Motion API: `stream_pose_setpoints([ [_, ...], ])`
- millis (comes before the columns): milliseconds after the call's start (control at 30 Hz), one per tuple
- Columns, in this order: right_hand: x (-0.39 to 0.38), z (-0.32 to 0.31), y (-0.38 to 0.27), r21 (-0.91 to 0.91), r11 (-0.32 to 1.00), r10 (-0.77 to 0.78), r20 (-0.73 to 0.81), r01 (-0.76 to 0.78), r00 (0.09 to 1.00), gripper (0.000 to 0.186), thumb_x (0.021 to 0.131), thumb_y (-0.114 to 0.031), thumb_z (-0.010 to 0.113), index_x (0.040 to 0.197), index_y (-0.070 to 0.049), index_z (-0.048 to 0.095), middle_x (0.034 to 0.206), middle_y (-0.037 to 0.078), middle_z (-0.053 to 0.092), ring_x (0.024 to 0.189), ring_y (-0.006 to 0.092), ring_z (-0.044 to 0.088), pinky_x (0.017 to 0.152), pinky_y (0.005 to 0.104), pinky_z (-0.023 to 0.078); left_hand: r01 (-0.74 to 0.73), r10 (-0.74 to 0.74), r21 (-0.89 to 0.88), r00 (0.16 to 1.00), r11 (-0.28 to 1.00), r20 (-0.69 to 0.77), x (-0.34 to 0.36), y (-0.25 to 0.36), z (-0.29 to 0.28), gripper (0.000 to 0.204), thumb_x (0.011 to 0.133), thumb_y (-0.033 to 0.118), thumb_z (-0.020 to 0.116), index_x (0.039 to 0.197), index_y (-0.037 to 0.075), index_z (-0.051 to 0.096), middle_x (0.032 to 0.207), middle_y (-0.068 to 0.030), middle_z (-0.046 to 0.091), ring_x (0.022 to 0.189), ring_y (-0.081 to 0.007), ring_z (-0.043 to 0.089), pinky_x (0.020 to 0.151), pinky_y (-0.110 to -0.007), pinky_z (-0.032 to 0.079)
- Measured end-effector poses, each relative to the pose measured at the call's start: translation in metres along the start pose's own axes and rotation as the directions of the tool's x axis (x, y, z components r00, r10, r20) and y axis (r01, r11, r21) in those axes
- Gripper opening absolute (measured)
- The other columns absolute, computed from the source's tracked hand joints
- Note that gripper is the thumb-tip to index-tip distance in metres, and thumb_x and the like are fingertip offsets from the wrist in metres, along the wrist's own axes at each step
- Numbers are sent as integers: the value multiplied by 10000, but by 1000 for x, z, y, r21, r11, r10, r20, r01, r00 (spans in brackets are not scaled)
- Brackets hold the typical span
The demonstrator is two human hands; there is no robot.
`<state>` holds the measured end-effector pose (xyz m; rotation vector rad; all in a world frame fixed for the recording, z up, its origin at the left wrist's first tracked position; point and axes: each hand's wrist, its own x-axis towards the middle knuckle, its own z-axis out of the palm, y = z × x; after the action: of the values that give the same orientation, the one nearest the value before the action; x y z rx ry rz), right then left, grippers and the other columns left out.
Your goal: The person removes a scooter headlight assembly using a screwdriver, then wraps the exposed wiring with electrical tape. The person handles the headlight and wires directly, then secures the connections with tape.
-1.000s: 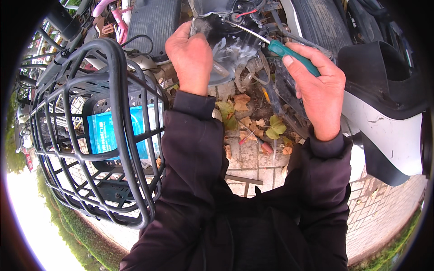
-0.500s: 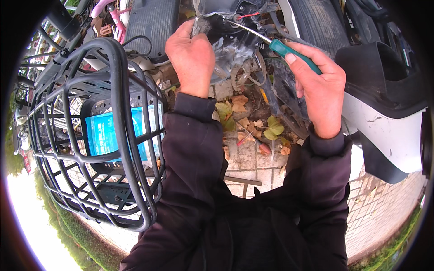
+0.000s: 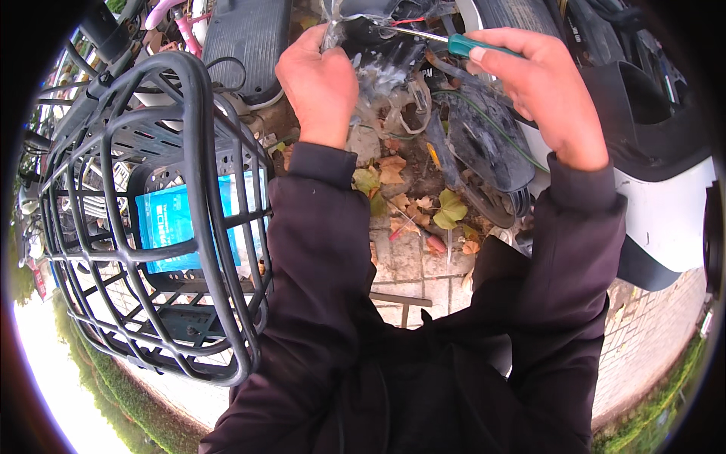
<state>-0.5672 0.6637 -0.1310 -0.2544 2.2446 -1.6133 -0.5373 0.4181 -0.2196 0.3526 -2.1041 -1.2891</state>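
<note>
Open paving (image 3: 401, 261) runs between the black basket (image 3: 198, 113) at its left edge and the white panel (image 3: 669, 212) at its right; the sleeved forearms (image 3: 318, 219) rise through this gap; beyond them the left hand (image 3: 318, 91) is closed on a fold of clear plastic (image 3: 336, 32); the right hand (image 3: 541, 83) grips a green-handled screwdriver (image 3: 473, 47), its shaft pointing left over the dark housing (image 3: 364, 47); whether its tip touches, I cannot tell; a ribbed footboard (image 3: 246, 45) stands just left of the left hand; a green wire (image 3: 505, 131) and a dark flat part (image 3: 484, 151) crowd below the right hand.
</note>
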Motion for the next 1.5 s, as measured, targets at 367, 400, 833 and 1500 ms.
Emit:
stream_pose_setpoints([
  [367,24,-7,-64,-659,610,-379,245,440,892,181,854,-142,752,927,13,809,779,238,721,739,372,726,701,457,545,-39,39,-5,999,999,5,7,-17,-1,313,791,-29,554,1022,-41,765,787,-251,675,703,-390,616,770,-418,535],
  [400,23,-5,-60,-687,542,-436,263,484,861,206,825,-143,760,966,-4,818,795,252,696,776,409,711,717,463,551,-32,32,-10,999,999,7,8,-18,0,298,790,-27,554,1008,-47,756,782,-256,665,698,-393,600,767,-419,533],
  [833,23,26,-45,87,979,-131,-417,183,900,252,1000,-194,731,854,2,672,764,27,672,551,125,637,479,303,505,-17,16,26,999,1000,34,14,-15,-1,207,924,82,650,999,-54,788,742,-81,683,698,-141,589,658,-356,469],
  [1500,10,31,-36,-61,872,-475,-349,486,808,301,1015,-274,752,958,8,664,776,75,719,553,103,621,535,238,500,180,-168,-209,983,961,76,14,-18,2,194,978,113,682,869,-26,762,671,-29,618,635,-73,508,579,-320,421],
])
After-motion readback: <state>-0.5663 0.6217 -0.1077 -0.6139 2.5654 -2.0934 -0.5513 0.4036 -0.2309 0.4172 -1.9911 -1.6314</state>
